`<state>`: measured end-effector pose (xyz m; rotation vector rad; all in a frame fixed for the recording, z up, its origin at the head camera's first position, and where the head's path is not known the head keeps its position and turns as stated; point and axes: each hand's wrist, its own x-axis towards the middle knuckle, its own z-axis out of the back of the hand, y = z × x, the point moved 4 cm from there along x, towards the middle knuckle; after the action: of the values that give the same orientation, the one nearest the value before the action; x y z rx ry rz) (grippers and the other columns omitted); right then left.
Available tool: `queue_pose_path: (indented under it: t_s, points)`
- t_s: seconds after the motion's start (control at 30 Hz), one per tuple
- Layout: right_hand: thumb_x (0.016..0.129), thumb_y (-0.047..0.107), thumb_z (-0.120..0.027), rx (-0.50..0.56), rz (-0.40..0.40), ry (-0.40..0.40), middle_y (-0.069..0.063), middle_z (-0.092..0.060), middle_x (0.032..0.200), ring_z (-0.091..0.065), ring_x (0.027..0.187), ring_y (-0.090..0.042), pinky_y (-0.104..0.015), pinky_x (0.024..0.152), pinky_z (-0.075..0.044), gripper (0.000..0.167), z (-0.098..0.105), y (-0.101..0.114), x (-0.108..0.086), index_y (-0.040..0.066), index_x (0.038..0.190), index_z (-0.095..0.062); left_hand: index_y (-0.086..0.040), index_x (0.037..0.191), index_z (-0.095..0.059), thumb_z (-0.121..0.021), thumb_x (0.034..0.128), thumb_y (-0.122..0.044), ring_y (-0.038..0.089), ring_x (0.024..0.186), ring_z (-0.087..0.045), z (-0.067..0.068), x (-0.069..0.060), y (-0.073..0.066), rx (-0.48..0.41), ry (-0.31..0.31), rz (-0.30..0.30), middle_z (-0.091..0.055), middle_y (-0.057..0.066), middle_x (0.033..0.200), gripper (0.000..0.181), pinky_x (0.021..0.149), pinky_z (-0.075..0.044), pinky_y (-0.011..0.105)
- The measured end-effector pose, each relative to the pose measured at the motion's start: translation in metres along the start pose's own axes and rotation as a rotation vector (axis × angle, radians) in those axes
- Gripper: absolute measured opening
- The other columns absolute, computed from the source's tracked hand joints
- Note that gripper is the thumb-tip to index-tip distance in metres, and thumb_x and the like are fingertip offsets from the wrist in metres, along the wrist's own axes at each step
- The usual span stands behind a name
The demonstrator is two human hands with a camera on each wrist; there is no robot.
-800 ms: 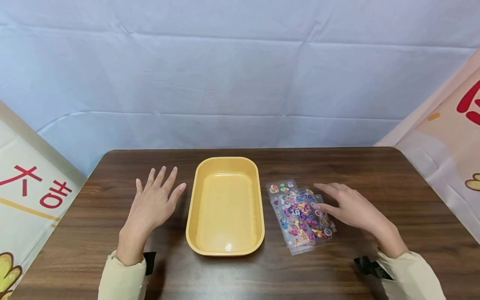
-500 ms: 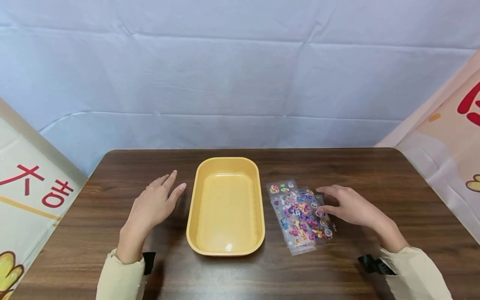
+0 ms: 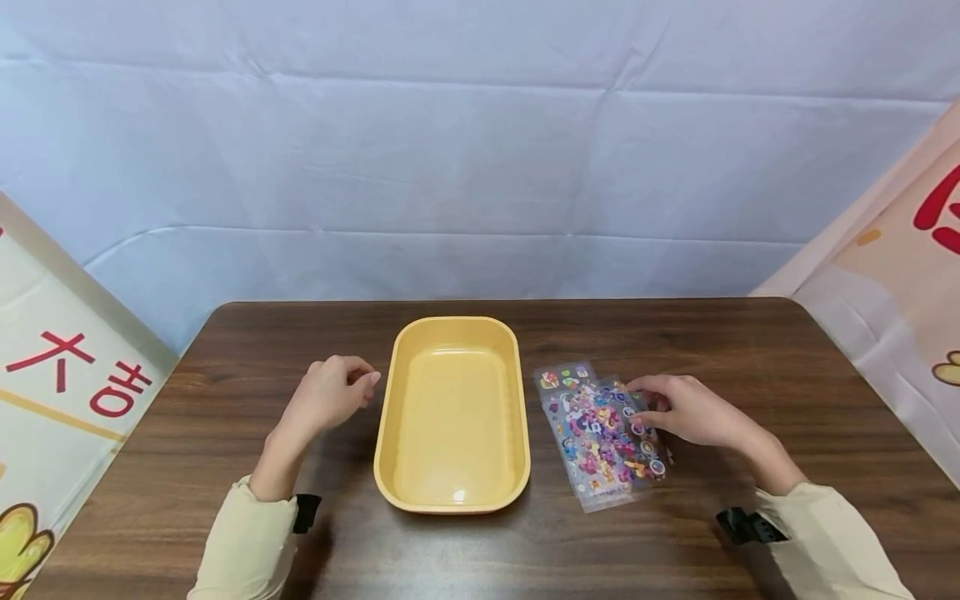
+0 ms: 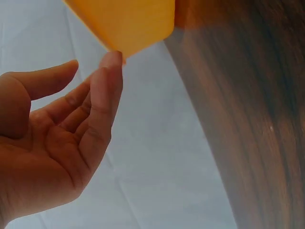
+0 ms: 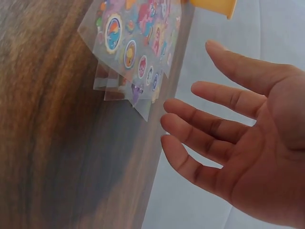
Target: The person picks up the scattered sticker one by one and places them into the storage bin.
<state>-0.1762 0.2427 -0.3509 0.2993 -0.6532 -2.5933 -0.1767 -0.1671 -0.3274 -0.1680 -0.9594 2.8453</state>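
Our relaxed left hand [image 3: 327, 395] shifts inward; our relaxed right hand [image 3: 696, 410] could pinch unevenly, scattering colourful rectangular clear-plastic sheets [image 3: 600, 437].

Booth-like setup: cloth backdrop [image 3: 480, 158], wood-grain table [image 3: 427, 554].

The tray [image 3: 456, 417] looks like smooth, glossy plastic; the sticker sheets [image 3: 600, 433], shiny clear film; the table [image 3: 465, 558], satiny wood grain; the backdrop [image 3: 450, 167], creased matt cloth.
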Motion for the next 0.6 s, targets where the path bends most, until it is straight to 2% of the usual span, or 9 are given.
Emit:
queue_pose_path:
  t_s: [0.13, 0.33, 0.6]
  points:
    - [0.084, 0.019, -0.067, 0.007, 0.002, 0.005, 0.003, -0.055, 0.077, -0.043, 0.06, -0.007, -0.024, 0.052, -0.038, 0.039, -0.001, -0.002, 0.001, -0.003, 0.115, -0.058, 0.002, 0.094, -0.064, -0.051, 0.0942, -0.015, 0.021, 0.067, -0.061, -0.004, 0.01, 0.003, -0.05, 0.04, 0.034, -0.06, 0.004, 0.07, 0.022, 0.058, -0.047, 0.03]
    - [0.085, 0.019, -0.066, 0.02, -0.001, 0.008, 0.003, -0.054, 0.077, -0.042, 0.059, -0.007, -0.024, 0.051, -0.037, 0.039, -0.003, -0.004, 0.001, -0.003, 0.116, -0.057, 0.003, 0.09, -0.064, -0.05, 0.0945, -0.014, 0.023, 0.069, -0.063, -0.004, 0.024, 0.004, -0.13, 0.057, 0.093, -0.062, 0.008, 0.07, 0.022, 0.063, -0.053, 0.034]
    - [0.085, 0.015, -0.065, 0.044, 0.004, 0.002, 0.004, -0.054, 0.073, -0.046, 0.062, -0.009, -0.025, 0.051, -0.038, 0.034, -0.002, -0.003, 0.004, -0.004, 0.113, -0.059, 0.001, 0.084, -0.066, -0.053, 0.0934, -0.017, 0.017, 0.066, -0.063, -0.008, 0.035, 0.007, -0.182, 0.071, 0.157, -0.064, 0.008, 0.07, 0.024, 0.067, -0.054, 0.036]
